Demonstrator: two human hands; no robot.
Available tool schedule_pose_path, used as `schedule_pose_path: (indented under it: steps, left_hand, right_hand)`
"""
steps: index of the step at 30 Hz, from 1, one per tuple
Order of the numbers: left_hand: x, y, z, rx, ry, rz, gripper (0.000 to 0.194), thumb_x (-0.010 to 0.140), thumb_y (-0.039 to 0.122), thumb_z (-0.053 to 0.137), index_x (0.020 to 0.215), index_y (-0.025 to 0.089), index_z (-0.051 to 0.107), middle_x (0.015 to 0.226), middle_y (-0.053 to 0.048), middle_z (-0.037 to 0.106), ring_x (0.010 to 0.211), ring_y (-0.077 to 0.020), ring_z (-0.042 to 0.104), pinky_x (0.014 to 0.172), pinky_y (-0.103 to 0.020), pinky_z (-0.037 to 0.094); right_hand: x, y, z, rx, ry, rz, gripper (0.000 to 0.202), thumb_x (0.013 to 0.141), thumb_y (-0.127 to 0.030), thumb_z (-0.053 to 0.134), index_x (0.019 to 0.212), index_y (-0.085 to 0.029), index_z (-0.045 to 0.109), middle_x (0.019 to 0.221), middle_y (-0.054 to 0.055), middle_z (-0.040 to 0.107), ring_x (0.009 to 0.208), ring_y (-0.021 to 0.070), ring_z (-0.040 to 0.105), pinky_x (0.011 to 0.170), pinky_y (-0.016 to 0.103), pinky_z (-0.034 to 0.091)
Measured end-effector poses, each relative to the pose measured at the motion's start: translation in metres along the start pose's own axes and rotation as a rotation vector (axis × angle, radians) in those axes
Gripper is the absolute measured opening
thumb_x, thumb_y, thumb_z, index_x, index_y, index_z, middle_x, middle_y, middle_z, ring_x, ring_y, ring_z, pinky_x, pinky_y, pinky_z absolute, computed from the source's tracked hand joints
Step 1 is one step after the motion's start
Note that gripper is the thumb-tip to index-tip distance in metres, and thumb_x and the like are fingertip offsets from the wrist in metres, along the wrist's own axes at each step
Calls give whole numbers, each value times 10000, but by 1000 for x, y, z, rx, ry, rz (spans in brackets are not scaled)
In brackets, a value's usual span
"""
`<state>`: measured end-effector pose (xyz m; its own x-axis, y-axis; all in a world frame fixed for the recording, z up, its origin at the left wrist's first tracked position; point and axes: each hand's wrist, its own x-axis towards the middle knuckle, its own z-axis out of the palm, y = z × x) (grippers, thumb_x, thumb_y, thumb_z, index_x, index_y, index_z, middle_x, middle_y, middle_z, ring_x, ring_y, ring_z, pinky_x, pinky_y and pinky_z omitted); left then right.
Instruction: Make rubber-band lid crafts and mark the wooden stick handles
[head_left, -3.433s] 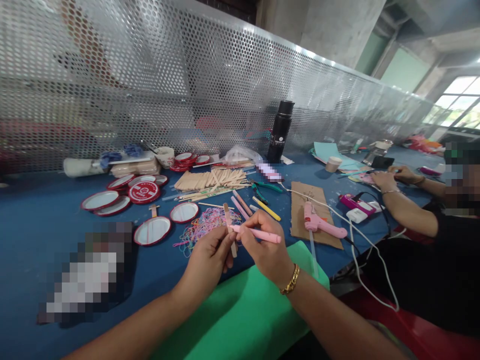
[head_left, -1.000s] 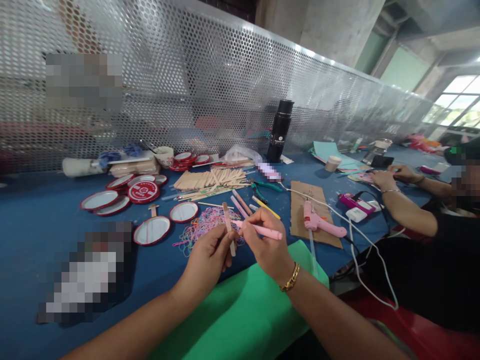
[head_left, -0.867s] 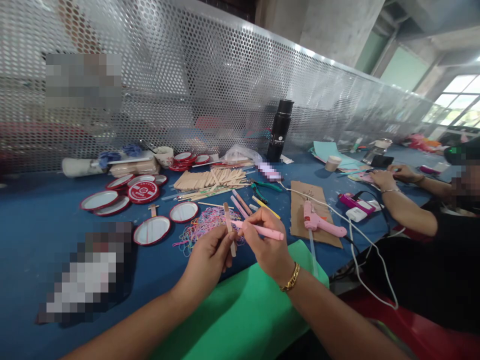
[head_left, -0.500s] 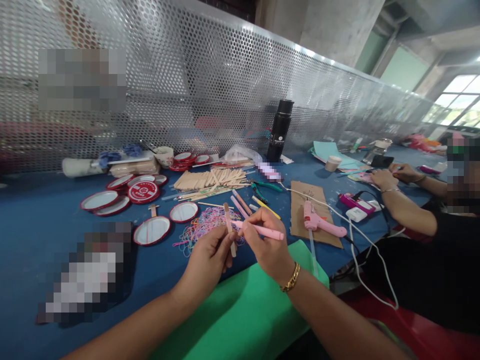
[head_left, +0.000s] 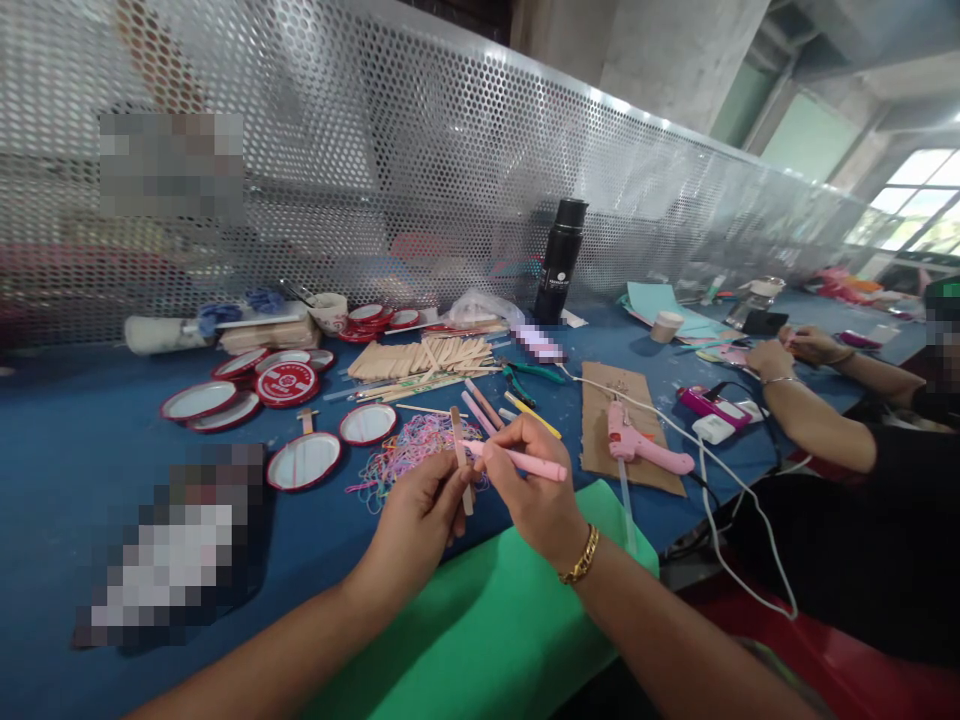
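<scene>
A wooden craft stick (head_left: pixel 457 432) is pinched upright, slightly tilted, in my left hand (head_left: pixel 425 505). Its upper part looks tinted brownish pink. My right hand (head_left: pixel 534 487) grips a pink marker (head_left: pixel 534 464), whose tip meets or nearly meets the stick's face. Behind the stick lies a tangle of coloured yarn (head_left: pixel 409 450). Several markers (head_left: pixel 484 408) rest just beyond my right hand. A green sheet (head_left: pixel 480 620) spreads below both forearms.
Red-rimmed lids (head_left: pixel 304 461) and a pile of craft sticks (head_left: pixel 420 358) lie at left and behind. A pink glue gun (head_left: pixel 645 450) sits on cardboard (head_left: pixel 600 385), its white cord looping right. A black bottle (head_left: pixel 561 265) stands at the back. A co-worker's arms (head_left: pixel 817 410) are at right.
Both hands keep almost the same place, with only a tiny shift of the stick and marker. The co-worker at right has moved slightly.
</scene>
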<state>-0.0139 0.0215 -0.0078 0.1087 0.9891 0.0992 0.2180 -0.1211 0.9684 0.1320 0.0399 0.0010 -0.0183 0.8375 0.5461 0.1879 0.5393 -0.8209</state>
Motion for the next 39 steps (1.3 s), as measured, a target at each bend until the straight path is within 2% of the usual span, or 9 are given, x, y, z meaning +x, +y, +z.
schedule_pose_path:
  steps: [6, 17, 26, 30, 33, 35, 39]
  left_hand:
    - [2, -2, 1, -2, -11, 23, 337, 919, 453, 498, 679, 217, 523, 502, 66, 472, 412, -93, 421, 394, -196, 314]
    - [1, -4, 1, 12, -1, -13, 344, 932, 455, 494, 690, 214, 529, 552, 46, 499, 442, -98, 429, 414, -201, 320]
    - [0, -5, -1, 50, -4, 26, 341, 949, 452, 497, 711, 213, 552, 539, 46, 505, 443, -108, 458, 433, -210, 334]
    - [-1, -6, -2, 55, 9, 41, 321, 949, 445, 498, 743, 213, 580, 540, 45, 515, 452, -116, 464, 441, -215, 335]
    - [-1, -5, -2, 80, 17, 68, 314, 946, 431, 506, 746, 213, 611, 534, 41, 523, 464, -123, 461, 447, -219, 324]
    - [-2, -3, -2, 91, 19, 71, 335, 939, 434, 516, 702, 214, 602, 520, 39, 520, 456, -122, 446, 447, -223, 316]
    - [-3, -1, -3, 93, 28, 41, 365, 928, 453, 524, 655, 217, 577, 501, 37, 527, 439, -122, 442, 455, -231, 327]
  right_hand:
    - [0, 1, 1, -12, -10, -5, 127, 882, -237, 605, 763, -201, 628, 731, 14, 677, 702, 170, 661, 697, 310, 504]
    - [2, 1, 0, -56, 36, -16, 148, 865, -226, 596, 720, -209, 623, 704, 2, 652, 666, 157, 627, 659, 291, 482]
    - [1, 2, -1, -81, 63, -16, 171, 885, -246, 616, 717, -210, 621, 695, 2, 656, 671, 158, 630, 667, 289, 485]
    - [2, 5, -1, -5, 55, 16, 127, 938, -298, 612, 847, -213, 636, 770, 7, 686, 725, 162, 665, 700, 286, 521]
    - [2, 8, 0, 48, -25, 27, 149, 977, -322, 569, 1015, -224, 674, 912, 30, 725, 799, 164, 694, 745, 286, 554]
    - [2, 9, 1, 45, -70, 10, 137, 959, -299, 594, 1031, -235, 691, 951, 30, 731, 829, 165, 699, 763, 283, 564]
    - [2, 8, 3, 107, -91, 18, 124, 879, -231, 668, 1001, -234, 683, 882, 10, 726, 818, 168, 703, 766, 283, 583]
